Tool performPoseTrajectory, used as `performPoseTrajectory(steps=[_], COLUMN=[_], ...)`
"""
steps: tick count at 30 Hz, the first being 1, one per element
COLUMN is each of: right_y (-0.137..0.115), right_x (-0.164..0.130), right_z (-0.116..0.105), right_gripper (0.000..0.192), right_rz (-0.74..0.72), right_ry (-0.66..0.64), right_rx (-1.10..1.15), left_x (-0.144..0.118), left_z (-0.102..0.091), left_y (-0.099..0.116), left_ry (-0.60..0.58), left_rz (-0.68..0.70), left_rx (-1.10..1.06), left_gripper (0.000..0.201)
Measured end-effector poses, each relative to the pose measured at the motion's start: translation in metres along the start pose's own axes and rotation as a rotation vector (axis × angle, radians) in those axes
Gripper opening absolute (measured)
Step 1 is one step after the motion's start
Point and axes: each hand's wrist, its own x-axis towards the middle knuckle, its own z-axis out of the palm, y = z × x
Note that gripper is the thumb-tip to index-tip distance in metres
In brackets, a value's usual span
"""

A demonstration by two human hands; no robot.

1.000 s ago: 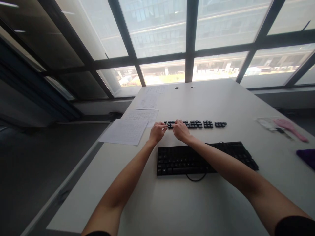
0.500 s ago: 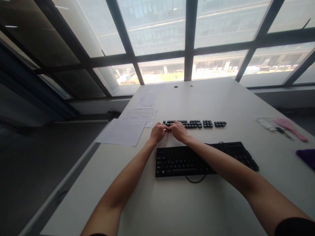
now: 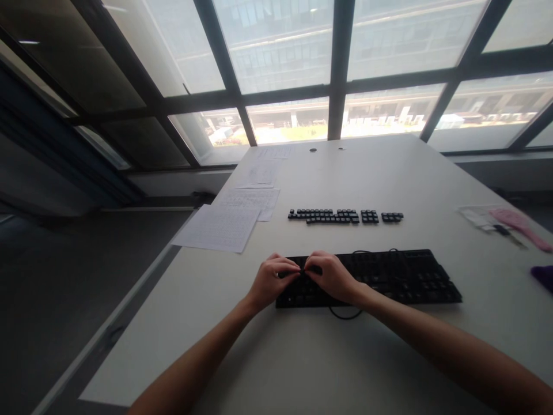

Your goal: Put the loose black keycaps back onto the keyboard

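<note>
A black keyboard (image 3: 421,279) lies on the white desk, with part of its key area bare of caps. Over its left part, my left hand (image 3: 270,279) and my right hand (image 3: 330,275) meet with fingertips pinched. Between them is a small dark keycap (image 3: 302,270), hard to separate from the black board behind. Beyond the keyboard stand rows of loose black keycaps (image 3: 332,219), set out in groups. The front row of these begins further right than the row behind it.
Written sheets of paper (image 3: 218,227) lie along the desk's left side. To the right are a pink hairbrush (image 3: 518,226), a clear bag (image 3: 470,216) and a purple cloth-like item (image 3: 544,276). The keyboard's cable (image 3: 345,316) loops out at the front. Windows stand behind the desk.
Both hands have come back from the left end of the loose keycap rows to the keyboard's left part. Those rows are now uncovered. The view has shifted slightly.
</note>
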Motion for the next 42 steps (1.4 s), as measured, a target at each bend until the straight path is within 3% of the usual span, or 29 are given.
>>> performPoseTrajectory(steps=[15, 27, 42], right_y=[0.002, 0.001, -0.01], right_x=[-0.009, -0.009, -0.011], right_z=[0.007, 0.007, 0.006], right_gripper=[0.014, 0.018, 0.016], right_rz=[-0.074, -0.164, -0.172], right_ry=[-0.007, -0.056, -0.109], right_rx=[0.043, -0.097, -0.223], left_x=[-0.009, -0.013, -0.021], left_z=[0.007, 0.009, 0.012], left_y=[-0.006, -0.005, -0.001], left_ry=[0.027, -0.003, -0.051], left_rz=[0.051, 0.128, 0.219], left_rx=[0.056, 0.169, 0.321], left_gripper=[0.011, 0.015, 0.019])
